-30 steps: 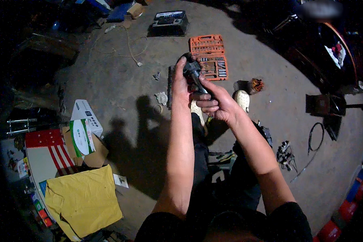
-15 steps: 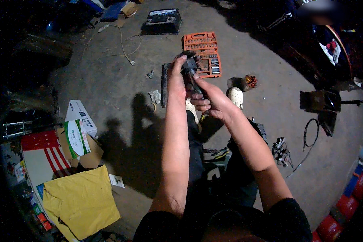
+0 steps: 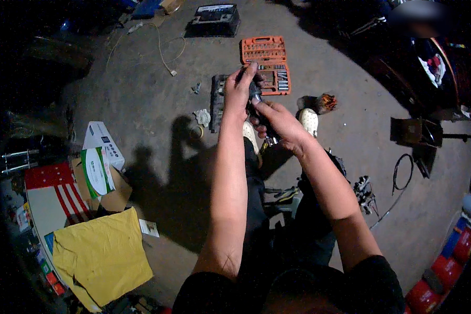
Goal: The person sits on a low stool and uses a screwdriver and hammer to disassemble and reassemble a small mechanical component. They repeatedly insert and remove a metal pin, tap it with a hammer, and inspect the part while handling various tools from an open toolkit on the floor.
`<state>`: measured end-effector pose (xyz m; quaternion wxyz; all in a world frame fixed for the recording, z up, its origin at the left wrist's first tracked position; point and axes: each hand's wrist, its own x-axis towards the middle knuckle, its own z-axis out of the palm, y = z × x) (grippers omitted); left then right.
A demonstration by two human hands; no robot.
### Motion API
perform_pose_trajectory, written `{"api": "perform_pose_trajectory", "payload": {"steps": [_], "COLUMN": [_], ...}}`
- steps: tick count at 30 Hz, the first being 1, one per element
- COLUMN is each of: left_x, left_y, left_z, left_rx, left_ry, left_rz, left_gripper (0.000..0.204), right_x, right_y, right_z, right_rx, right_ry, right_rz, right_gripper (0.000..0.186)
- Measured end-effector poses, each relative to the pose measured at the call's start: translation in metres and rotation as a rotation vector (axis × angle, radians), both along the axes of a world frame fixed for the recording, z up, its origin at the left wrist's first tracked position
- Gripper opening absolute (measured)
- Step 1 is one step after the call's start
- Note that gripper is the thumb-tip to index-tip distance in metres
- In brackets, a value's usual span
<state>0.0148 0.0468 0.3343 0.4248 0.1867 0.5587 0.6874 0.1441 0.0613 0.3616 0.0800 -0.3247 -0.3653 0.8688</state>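
Note:
Over the floor in front of my knees, both hands are closed on one dark part with a thick upper end and a shaft (image 3: 255, 96); its exact kind does not show. My left hand (image 3: 239, 93) wraps round the upper end and hides most of it. My right hand (image 3: 277, 120) grips the lower shaft, with the thumb laid along it. Just beyond lies an open orange socket set case (image 3: 289, 78) with rows of sockets. A dark ribbed tray (image 3: 216, 104) rests on the floor beside the left wrist.
A car battery (image 3: 213, 26) stands at the far side. White shoes (image 3: 309, 123) are below my hands. A yellow cloth (image 3: 103, 256) and cardboard box (image 3: 118, 193) lie at left. A cable (image 3: 395, 178), a wiring bundle (image 3: 365, 193) and red containers (image 3: 424, 295) are at right.
My left hand has turned a little around the part's upper end, which is now more covered. The floor scene has shifted slightly upward in view. Both hands keep hold.

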Motion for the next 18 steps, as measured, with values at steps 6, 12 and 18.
{"api": "perform_pose_trajectory", "payload": {"steps": [6,12,18], "left_x": [-0.005,-0.013,-0.011], "left_y": [-0.003,-0.005,-0.004], "left_z": [0.009,0.003,0.000], "left_rx": [0.000,0.056,0.005], "left_ry": [-0.028,0.025,-0.010], "left_rz": [-0.019,-0.038,-0.046], "left_gripper": [0.039,0.039,0.037], "right_x": [-0.002,-0.009,-0.011], "right_y": [0.010,-0.001,-0.008], "right_z": [-0.018,0.002,0.004], "right_rx": [-0.728,-0.354,-0.333], "right_ry": [0.473,0.223,0.168], "right_rz": [0.083,0.084,0.044], "right_gripper": [0.027,0.027,0.025]}}
